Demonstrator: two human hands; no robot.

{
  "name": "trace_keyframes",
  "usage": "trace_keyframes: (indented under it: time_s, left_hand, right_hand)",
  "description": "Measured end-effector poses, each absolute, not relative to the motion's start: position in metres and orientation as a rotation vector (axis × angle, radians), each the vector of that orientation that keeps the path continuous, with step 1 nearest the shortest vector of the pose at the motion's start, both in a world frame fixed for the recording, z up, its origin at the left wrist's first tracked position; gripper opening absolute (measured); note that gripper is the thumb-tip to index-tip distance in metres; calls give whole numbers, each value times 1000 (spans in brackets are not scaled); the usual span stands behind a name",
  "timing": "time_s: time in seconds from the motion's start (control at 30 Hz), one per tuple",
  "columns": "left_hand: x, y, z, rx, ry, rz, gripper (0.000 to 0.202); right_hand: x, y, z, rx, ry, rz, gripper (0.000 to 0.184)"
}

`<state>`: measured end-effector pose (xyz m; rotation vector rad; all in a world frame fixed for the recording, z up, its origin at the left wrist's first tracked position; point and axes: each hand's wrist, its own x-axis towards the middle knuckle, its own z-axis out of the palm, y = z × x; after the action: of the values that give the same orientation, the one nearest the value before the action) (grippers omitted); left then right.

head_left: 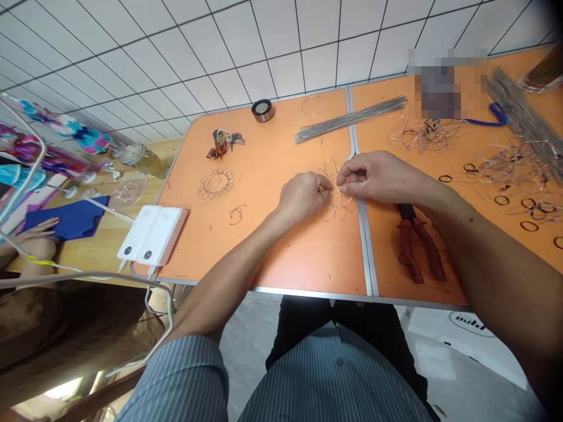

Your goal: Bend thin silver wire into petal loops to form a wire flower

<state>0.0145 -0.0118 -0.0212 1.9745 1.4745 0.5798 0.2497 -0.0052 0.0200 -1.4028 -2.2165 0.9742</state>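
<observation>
Both my hands meet over a flower shape of bent thin wire point(338, 202) lying on the orange table top point(281, 258). My left hand point(303, 196) pinches its petals from the left, and my right hand point(372, 179) pinches the middle from the right. My fingers hide the flower's centre. Below my right hand lie red-handled pliers point(416, 243). A finished-looking wire flower point(216, 183) lies to the left, and a bundle of straight steel wires point(352, 120) lies beyond my hands.
Tangled wire point(424, 133) and small wire rings point(530, 225) cover the right table. A tape roll point(263, 110) and a small wire figure point(222, 142) stand at the far edge. A co-worker's hand point(37, 231) rests on blue paper point(65, 217) at the left, beyond a white device point(152, 234).
</observation>
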Motion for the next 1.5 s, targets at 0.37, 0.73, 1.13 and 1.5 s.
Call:
trace_keyframes:
  time_s: [0.37, 0.73, 1.13, 1.5]
  left_hand:
    - [2, -17, -29, 1678, 1264, 731, 12]
    - [-6, -32, -25, 1733, 1285, 724, 14]
    - [-9, -28, -34, 1745, 1243, 727, 15]
    - [-12, -29, -42, 1875, 1255, 716, 22]
  right_hand:
    - [245, -9, 25, -1415, -2237, 942, 15]
    - [237, -19, 17, -1381, -2286, 900, 17]
    - [242, -13, 15, -1423, -2230, 983, 19]
    - [246, -9, 20, -1427, -2175, 1158, 23]
